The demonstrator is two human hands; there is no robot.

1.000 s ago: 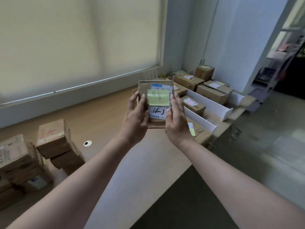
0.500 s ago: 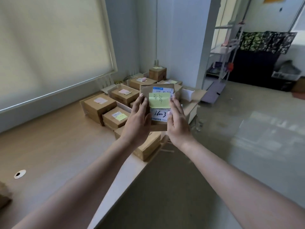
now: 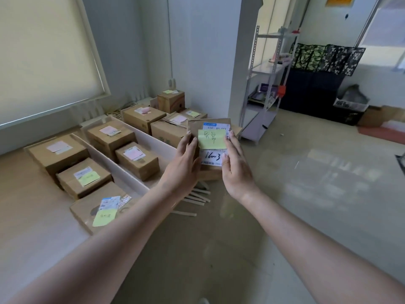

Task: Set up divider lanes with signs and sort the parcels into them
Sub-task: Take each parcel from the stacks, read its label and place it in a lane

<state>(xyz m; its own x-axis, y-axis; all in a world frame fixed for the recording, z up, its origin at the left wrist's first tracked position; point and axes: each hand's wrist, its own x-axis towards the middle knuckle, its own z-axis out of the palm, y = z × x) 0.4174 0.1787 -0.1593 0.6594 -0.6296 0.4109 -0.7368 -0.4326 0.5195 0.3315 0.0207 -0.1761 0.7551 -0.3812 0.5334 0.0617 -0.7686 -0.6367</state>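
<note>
I hold a small brown cardboard parcel [image 3: 211, 172] up in front of me, its top bearing a white label and a yellow-green sticky note [image 3: 211, 139]. My left hand [image 3: 183, 165] grips its left side and my right hand [image 3: 234, 165] grips its right side. Beyond it, on the wooden table [image 3: 26, 205], white divider boards [image 3: 114, 167] form lanes that hold several sorted parcels [image 3: 137, 160] with pink or yellow notes.
A flat parcel with a yellow note [image 3: 103, 210] lies at the table's front edge. Loose white strips [image 3: 195, 198] lie on the floor below. A metal shelf rack [image 3: 265, 84] stands at the right, dark bags [image 3: 324, 60] behind it. The window blind [image 3: 43, 51] is at the left.
My view has swung right along the table, so the divider lanes and sorted parcels now lie just behind the parcel. Both hands still hold it the same way.
</note>
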